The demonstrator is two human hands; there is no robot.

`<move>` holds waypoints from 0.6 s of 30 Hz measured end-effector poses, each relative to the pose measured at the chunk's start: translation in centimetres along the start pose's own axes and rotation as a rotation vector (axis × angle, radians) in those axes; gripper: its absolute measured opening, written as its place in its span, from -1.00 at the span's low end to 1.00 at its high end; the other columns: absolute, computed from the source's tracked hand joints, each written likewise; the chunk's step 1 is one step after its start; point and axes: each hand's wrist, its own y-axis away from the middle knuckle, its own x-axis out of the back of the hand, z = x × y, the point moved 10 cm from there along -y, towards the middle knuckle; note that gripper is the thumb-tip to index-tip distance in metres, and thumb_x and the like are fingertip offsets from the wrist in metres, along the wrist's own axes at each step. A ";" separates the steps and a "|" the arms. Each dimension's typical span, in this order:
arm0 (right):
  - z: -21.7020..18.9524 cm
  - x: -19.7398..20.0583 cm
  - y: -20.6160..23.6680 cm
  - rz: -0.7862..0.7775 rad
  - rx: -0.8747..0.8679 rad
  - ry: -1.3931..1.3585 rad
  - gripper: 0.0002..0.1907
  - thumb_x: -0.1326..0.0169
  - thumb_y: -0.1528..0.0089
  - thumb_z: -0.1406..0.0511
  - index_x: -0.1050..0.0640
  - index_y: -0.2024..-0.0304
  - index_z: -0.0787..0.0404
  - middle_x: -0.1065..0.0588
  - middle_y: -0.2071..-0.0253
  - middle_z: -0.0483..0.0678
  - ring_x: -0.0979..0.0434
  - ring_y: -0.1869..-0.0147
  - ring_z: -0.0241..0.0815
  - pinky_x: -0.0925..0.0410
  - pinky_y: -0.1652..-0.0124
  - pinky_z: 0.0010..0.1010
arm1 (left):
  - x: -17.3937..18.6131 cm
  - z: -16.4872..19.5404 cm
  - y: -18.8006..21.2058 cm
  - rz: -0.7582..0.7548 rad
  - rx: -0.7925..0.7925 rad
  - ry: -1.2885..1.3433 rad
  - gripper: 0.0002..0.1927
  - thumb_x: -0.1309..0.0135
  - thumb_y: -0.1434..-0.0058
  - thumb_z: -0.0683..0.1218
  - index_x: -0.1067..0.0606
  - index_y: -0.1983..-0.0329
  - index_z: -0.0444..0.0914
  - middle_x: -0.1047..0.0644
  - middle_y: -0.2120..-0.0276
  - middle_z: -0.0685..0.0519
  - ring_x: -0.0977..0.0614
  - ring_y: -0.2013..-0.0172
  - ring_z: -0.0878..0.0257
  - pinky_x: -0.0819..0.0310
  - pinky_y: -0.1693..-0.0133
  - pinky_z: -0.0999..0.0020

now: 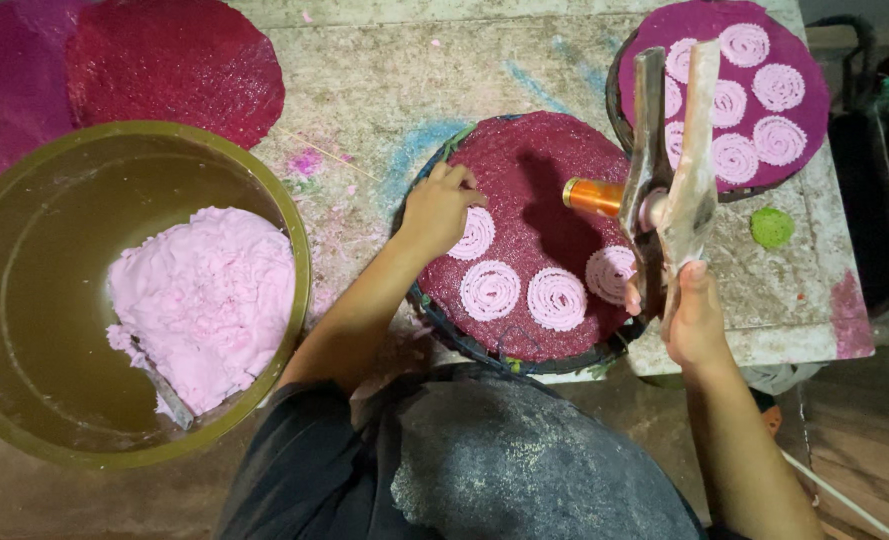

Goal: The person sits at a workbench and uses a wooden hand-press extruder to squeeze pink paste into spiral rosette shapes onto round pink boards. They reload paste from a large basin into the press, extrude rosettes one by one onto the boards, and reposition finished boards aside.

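left hand (436, 208) on round mat (534, 180), right hand (691, 322) gripping dough press (669, 170)

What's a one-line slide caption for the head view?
Right hand squeezes a lever press over a maroon mat of pink spirals; left hand steadies it.

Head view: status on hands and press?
Left hand resting on the round mat. Right hand gripping press handles. Four pink spirals laid; nothing blocking.

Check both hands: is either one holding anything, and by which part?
The right hand has its grip on the lower ends of the metal press handles. The left hand holds nothing; it rests flat on the round maroon mat.
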 end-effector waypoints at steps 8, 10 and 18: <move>0.9 0.8 0.7 -0.095 -0.102 0.187 -0.10 0.30 -0.31 -0.38 -0.49 0.03 0.29 -0.46 0.39 -0.07 -0.44 0.34 -0.26 -0.31 0.32 -0.41 | 1.1 -0.9 -1.2 -0.012 0.099 0.279 -0.70 -0.06 -0.25 -0.19 -0.61 -0.02 -0.15 -0.57 -0.08 0.08 -0.56 -0.12 0.16 -0.51 -0.13 0.20; 1.6 1.0 0.3 -0.134 -0.175 0.282 -0.08 0.36 -0.31 -0.38 -0.54 0.17 0.30 -0.50 0.42 -0.10 -0.50 0.37 -0.27 -0.36 0.33 -0.42 | -0.4 0.2 -3.1 -0.086 0.211 1.194 -0.52 -0.05 -0.33 -0.03 -0.41 -0.31 -0.19 -0.51 -0.23 0.10 -0.51 -0.21 0.20 -0.41 -0.27 0.23; 1.9 1.3 -2.1 -0.311 -0.631 0.624 -0.11 0.37 -0.32 -0.30 -0.57 0.40 0.32 -0.52 0.54 0.03 -0.52 0.47 -0.17 -0.38 0.40 -0.34 | -1.9 6.7 -8.9 0.031 0.051 2.572 -0.43 0.26 -0.47 0.40 -0.35 0.22 -0.17 -0.33 0.37 0.16 -0.42 0.25 0.26 -0.39 -0.14 0.18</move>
